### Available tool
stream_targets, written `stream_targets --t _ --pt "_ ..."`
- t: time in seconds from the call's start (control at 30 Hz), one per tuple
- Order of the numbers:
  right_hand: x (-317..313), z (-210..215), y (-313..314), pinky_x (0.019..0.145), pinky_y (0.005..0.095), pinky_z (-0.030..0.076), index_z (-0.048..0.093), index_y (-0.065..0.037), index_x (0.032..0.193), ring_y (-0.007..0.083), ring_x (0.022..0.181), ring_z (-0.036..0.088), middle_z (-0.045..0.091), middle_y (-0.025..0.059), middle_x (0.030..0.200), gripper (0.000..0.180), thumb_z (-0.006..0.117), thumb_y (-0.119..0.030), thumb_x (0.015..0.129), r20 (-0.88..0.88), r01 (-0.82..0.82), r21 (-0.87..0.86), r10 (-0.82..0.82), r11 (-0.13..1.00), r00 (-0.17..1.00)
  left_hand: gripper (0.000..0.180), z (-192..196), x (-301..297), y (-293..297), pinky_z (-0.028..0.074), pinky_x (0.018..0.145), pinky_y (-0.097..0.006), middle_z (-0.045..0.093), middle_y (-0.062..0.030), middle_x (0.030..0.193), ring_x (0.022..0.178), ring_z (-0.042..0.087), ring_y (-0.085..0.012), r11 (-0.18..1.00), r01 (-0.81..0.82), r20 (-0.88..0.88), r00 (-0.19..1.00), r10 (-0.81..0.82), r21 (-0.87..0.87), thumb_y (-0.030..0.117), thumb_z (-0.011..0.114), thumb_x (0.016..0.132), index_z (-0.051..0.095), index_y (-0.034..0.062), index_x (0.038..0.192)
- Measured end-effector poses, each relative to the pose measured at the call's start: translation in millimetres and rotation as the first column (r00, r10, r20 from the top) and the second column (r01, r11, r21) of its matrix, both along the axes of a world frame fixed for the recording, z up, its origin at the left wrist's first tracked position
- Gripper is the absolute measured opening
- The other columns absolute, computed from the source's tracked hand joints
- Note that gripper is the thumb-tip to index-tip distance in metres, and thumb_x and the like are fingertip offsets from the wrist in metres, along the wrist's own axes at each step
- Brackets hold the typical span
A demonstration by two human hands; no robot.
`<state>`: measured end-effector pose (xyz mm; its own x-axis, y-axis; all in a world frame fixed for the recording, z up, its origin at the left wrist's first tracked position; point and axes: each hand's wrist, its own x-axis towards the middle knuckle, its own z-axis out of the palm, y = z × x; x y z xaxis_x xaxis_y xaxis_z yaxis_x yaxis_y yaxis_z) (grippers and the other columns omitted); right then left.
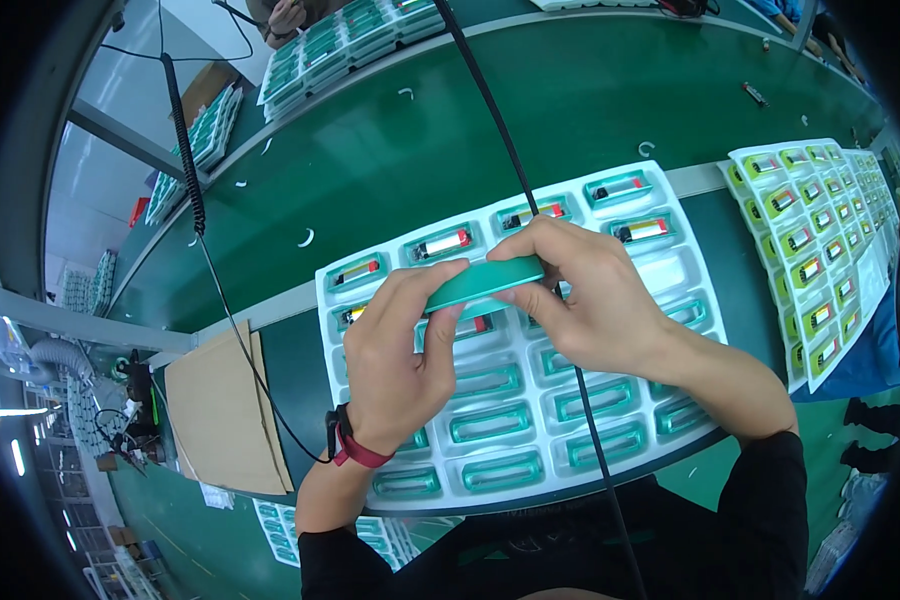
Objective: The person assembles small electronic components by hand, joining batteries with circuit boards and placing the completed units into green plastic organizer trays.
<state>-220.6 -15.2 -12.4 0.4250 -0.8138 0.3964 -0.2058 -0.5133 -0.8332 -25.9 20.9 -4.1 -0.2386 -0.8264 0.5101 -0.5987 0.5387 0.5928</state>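
Both my hands pinch a teal-green, flat, elongated plastic shell (pixel 485 284) by its two ends. My left hand (pixel 395 350) grips its left end between thumb and fingers; a dark red wrist strap is on that wrist. My right hand (pixel 600 295) closes on the right end. Below them lies a white moulded tray (pixel 682 285) with rows of pockets. Its far pockets hold green shells with small cylindrical batteries, such as a silver-and-red battery (pixel 442 243) and another battery (pixel 640 230). Nearer pockets hold green shells (pixel 490 423) without visible batteries. My hands hide some middle pockets.
A black cable (pixel 490 95) crosses the tray, passing by my right hand. A coiled cord (pixel 182 140) runs to my left wrist. Cardboard (pixel 215 410) lies left; trays of yellow-green shells (pixel 810 240) stand right. White curved scraps (pixel 306 238) dot the green belt (pixel 370 170). Across it, another person's hand (pixel 286 17) shows.
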Motion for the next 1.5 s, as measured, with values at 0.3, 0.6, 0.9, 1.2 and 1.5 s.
stream_targets --t 0.3,0.6,0.9,1.2,1.5 --pt "-11 9 -4 0.061 0.0418 0.048 0.058 0.003 0.098 0.0351 0.073 0.061 0.057 0.0159 0.085 0.024 0.069 -0.005 0.078 -0.230 -0.148 -0.236 0.092 0.961 0.969 0.030 13 2 4 0.052 0.070 -0.025 0.064 -0.0104 0.092 0.082 0.064 -0.0144 0.975 0.024 0.043 0.998 -0.034 0.221 -0.006 0.065 0.082 0.061 -0.0016 0.112" --pt "-4 3 -7 0.056 0.0340 0.050 0.060 0.005 0.096 0.0288 0.069 0.060 0.057 0.0137 0.083 0.030 0.069 0.002 0.067 -0.049 0.017 -0.539 -0.051 0.842 0.997 0.043 -5 1 -10 0.055 0.072 -0.027 0.067 -0.0129 0.100 0.086 0.068 -0.0226 0.994 0.002 -0.127 0.992 -0.015 -0.105 -0.005 0.071 0.076 0.058 0.0002 0.117" --pt "-5 7 -9 0.045 0.0250 0.048 0.062 0.010 0.095 0.0201 0.061 0.060 0.063 0.0182 0.088 0.032 0.066 0.002 0.065 0.129 0.138 -0.877 -0.051 0.461 0.990 0.039 -14 16 -11 0.057 0.079 -0.035 0.063 -0.0260 0.111 0.093 0.068 -0.0311 0.872 0.132 -0.246 0.930 -0.274 -0.472 0.000 0.076 0.075 0.057 -0.0040 0.109" --pt "-4 4 -4 0.046 0.0262 0.045 0.061 0.005 0.093 0.0188 0.056 0.057 0.061 0.0127 0.081 0.032 0.072 0.005 0.063 0.158 0.150 -0.659 -0.060 0.737 0.986 0.038 -6 7 -2 0.049 0.061 -0.026 0.065 -0.0148 0.084 0.074 0.062 -0.0202 0.867 -0.047 -0.178 0.983 -0.049 -0.497 -0.002 0.079 0.066 0.060 -0.0040 0.098" --pt "-41 45 -11 0.052 0.0319 0.043 0.069 -0.003 0.089 0.0228 0.054 0.055 0.060 0.0109 0.065 0.018 0.074 -0.015 0.076 -0.150 -0.015 0.056 0.023 0.998 0.988 0.026 17 5 -6 0.050 0.066 -0.023 0.057 -0.0101 0.107 0.077 0.062 -0.0124 0.958 0.148 -0.243 0.966 -0.087 0.246 0.001 0.073 0.077 0.061 -0.0012 0.101"
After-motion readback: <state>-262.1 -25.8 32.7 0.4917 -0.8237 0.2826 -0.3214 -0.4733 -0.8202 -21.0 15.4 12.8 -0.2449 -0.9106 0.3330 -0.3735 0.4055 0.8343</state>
